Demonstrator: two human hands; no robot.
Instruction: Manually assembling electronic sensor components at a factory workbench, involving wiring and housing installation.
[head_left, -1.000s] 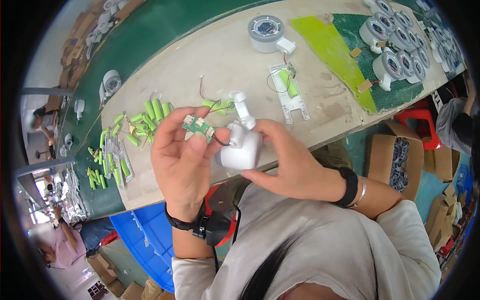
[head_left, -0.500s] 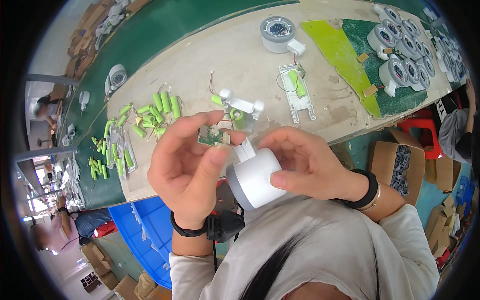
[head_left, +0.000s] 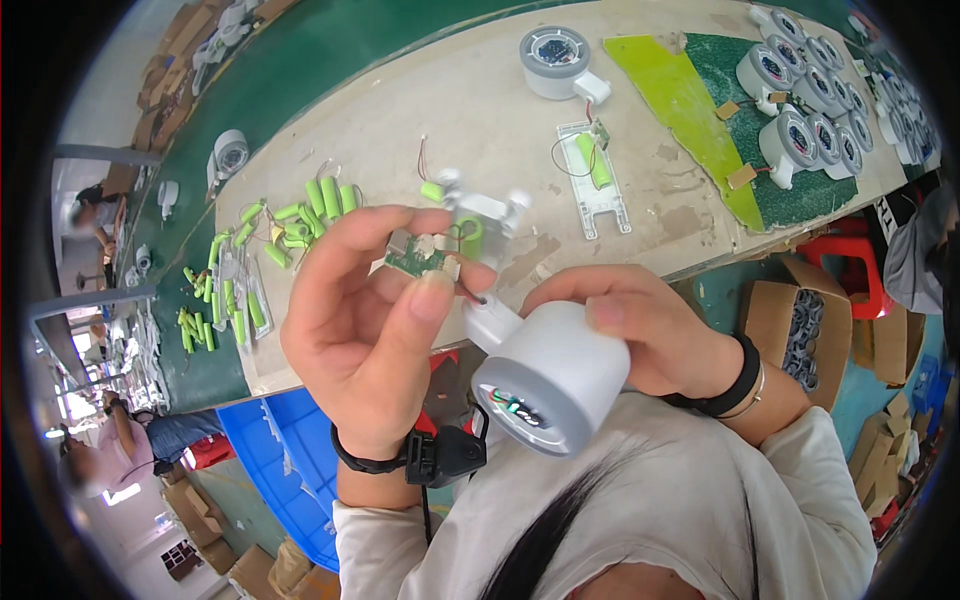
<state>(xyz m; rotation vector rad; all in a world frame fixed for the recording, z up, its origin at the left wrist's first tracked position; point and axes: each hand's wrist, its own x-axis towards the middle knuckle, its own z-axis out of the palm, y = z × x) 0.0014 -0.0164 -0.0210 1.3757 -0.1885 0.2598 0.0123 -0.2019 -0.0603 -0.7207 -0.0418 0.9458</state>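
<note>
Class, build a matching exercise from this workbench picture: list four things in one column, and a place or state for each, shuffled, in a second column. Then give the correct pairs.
1. small green circuit board
2. white round housing
3. loose green battery cells
4. row of finished white units

A. gripped in the right hand
B. on the green mat at the far right
C. pinched in the left hand
D. scattered on the table, left side

Pairs: 1-C, 2-A, 3-D, 4-B

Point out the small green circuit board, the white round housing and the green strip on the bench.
small green circuit board [head_left: 420, 257], head view, middle of its face.
white round housing [head_left: 560, 370], head view, curved side wall.
green strip [head_left: 685, 100], head view, mid-length.
</note>
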